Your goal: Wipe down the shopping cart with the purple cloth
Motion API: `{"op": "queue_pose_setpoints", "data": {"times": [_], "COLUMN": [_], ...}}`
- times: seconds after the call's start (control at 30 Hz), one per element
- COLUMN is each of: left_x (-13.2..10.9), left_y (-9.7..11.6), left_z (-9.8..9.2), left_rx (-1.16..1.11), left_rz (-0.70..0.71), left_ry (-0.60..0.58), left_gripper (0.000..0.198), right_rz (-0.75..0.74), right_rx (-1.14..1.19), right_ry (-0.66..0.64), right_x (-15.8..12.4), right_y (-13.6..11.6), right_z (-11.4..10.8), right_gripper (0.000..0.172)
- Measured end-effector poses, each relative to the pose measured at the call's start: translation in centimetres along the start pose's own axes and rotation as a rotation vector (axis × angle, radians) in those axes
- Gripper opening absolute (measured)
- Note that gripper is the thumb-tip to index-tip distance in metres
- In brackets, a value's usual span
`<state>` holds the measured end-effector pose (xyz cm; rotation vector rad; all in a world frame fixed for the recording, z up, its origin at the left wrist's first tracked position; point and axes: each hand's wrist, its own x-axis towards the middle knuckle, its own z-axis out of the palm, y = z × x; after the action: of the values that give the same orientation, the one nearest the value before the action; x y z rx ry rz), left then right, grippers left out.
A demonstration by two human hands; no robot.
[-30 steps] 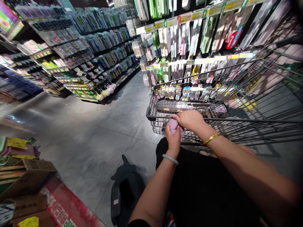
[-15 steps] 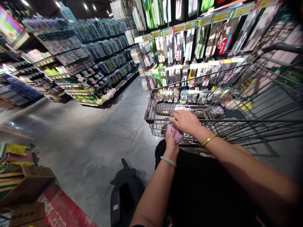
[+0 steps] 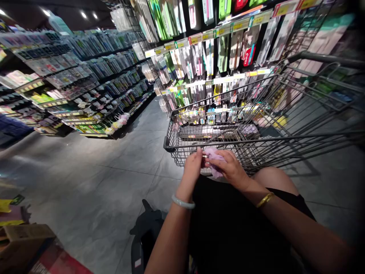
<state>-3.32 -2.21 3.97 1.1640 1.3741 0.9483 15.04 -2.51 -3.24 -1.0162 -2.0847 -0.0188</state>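
Observation:
A soft, ruffled lilac bundle (image 3: 214, 156) is in front of me, above my lap and just outside the cart's near side. My right hand (image 3: 230, 170), with a gold bangle at its wrist, has its fingers closed round the bundle from the right. To the left of the bundle is my left hand (image 3: 193, 164), a pale bangle on its wrist. Its thumb points up, apart from the fingers, which reach to the bundle's left edge. Part of the bundle is hidden by my right fingers. Behind both hands is the wire shopping cart (image 3: 168, 141).
Racks of packaged goods (image 3: 199, 57) rise beyond the cart. More stocked shelves (image 3: 94, 72) stand across the aisle at left. A dark ride-on seat or toy (image 3: 145, 224) is on the grey floor beside my left arm. A cardboard box (image 3: 28, 236) is at lower left.
My left hand has let go of the lilac bundle and moved left. My right hand has come down from the cart's rim and taken hold of it. The view has shifted right.

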Motion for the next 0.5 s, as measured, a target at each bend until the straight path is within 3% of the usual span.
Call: {"op": "queue_pose_setpoints", "data": {"times": [0.07, 0.1, 0.2, 0.27, 0.37, 0.5], "left_x": [1.5, 2.4, 5.1, 6.5, 8.0, 9.1], "left_y": [1.7, 2.6, 4.4, 4.8, 4.4, 3.9], "left_z": [0.3, 0.7, 2.4, 3.7, 4.9, 4.9], "left_rx": [0.433, 0.622, 1.010, 1.146, 1.242, 1.273], "left_rz": [0.274, 0.405, 0.634, 0.644, 0.505, 0.368], "left_ry": [0.253, 0.305, 0.203, 0.098, 0.027, -0.034], "left_gripper": [0.063, 0.061, 0.058, 0.061, 0.076, 0.082], "right_rz": [0.002, 0.003, -0.033, -0.042, 0.036, 0.086], "right_rx": [-0.093, -0.140, -0.222, -0.223, -0.182, -0.160], "right_ry": [-0.017, -0.063, -0.274, -0.381, -0.420, -0.223], "right_x": [-0.1, -0.4, -2.1, -3.4, -4.1, -1.9], "right_y": [0.8, 1.2, 2.4, 3.0, 3.1, 2.4], "right_z": [0.2, 0.7, 2.5, 3.6, 3.5, 0.2], "right_gripper": [0.031, 0.031, 0.027, 0.022, 0.019, 0.028]}}
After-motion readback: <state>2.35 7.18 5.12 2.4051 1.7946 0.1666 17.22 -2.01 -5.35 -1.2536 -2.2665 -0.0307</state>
